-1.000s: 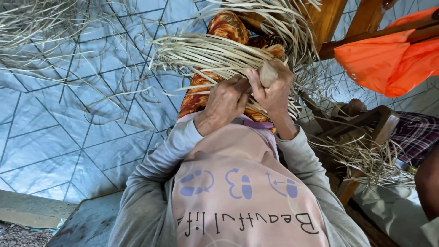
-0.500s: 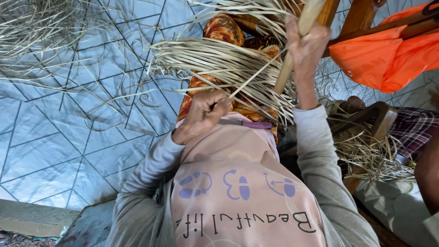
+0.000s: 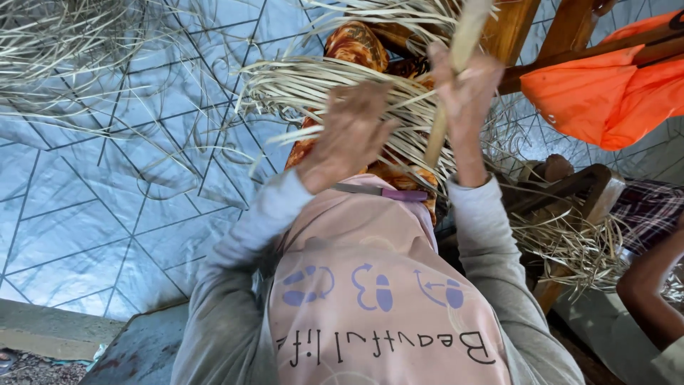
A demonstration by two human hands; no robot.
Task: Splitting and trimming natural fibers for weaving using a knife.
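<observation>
Item: bundle of dry straw strips (image 3: 335,89), lying across our lap on orange patterned cloth (image 3: 354,44). Its long axis runs left to right, loose ends fanning toward the left.

Left hand (image 3: 350,135): fingers curled down on the strips at mid-bundle, pressing them; whether it pinches any single strip we cannot tell.

Right hand (image 3: 467,89): raised, clenched round one pale flat strip (image 3: 456,64) that rises steeply from the bundle past the top edge. The strip's lower end passes just beside the left hand, so the left is nearer the bundle, the right nearer the free length.

Around: more strips (image 3: 50,57) scattered on the pale tiled floor (image 3: 107,214); a wooden frame (image 3: 563,36) and orange sheet (image 3: 605,93) at right; a further heap (image 3: 570,246) by another person's arm (image 3: 652,285).
</observation>
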